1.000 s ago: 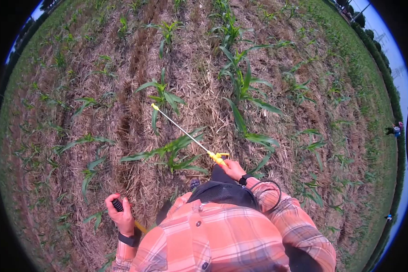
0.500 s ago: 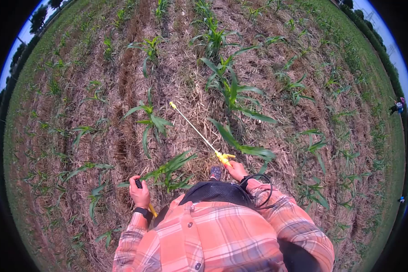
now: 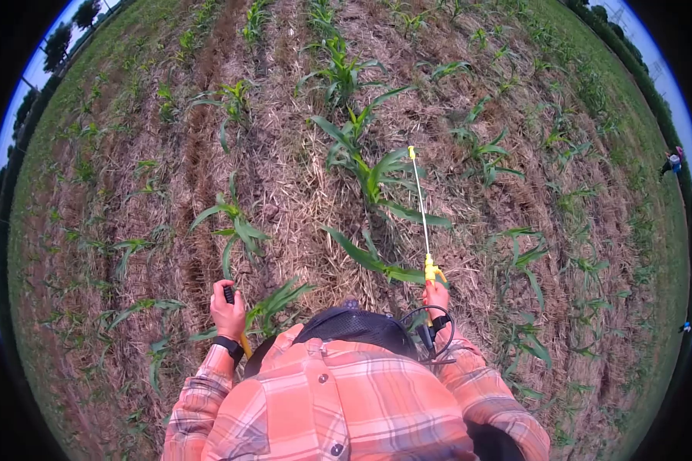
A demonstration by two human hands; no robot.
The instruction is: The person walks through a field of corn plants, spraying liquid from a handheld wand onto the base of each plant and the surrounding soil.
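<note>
My right hand (image 3: pixel 436 299) is closed around the yellow handle of a spray wand (image 3: pixel 423 211). The wand's thin pale tube points forward, its yellow nozzle (image 3: pixel 412 152) over the ground right of a leafy young corn plant (image 3: pixel 373 180). From near my right wrist a dark hose (image 3: pixel 409 311) loops back toward my body. At my left side, my left hand (image 3: pixel 227 315) grips the black end of a pump lever (image 3: pixel 228 294); the lever's yellow shaft (image 3: pixel 245 345) shows below the wrist. Leaves of a low corn plant (image 3: pixel 273 303) lie just right of that hand.
Rows of young corn run away from me, with a plant (image 3: pixel 236 224) ahead on the left and another (image 3: pixel 524 257) to the right. Dry straw (image 3: pixel 300 200) covers the soil between rows. Another person (image 3: pixel 674 161) is far off at the right edge.
My right hand and the wand have swung right, the nozzle passing from left of the middle corn row to its right. My left hand keeps its grip; the plants have shifted slightly left in view.
</note>
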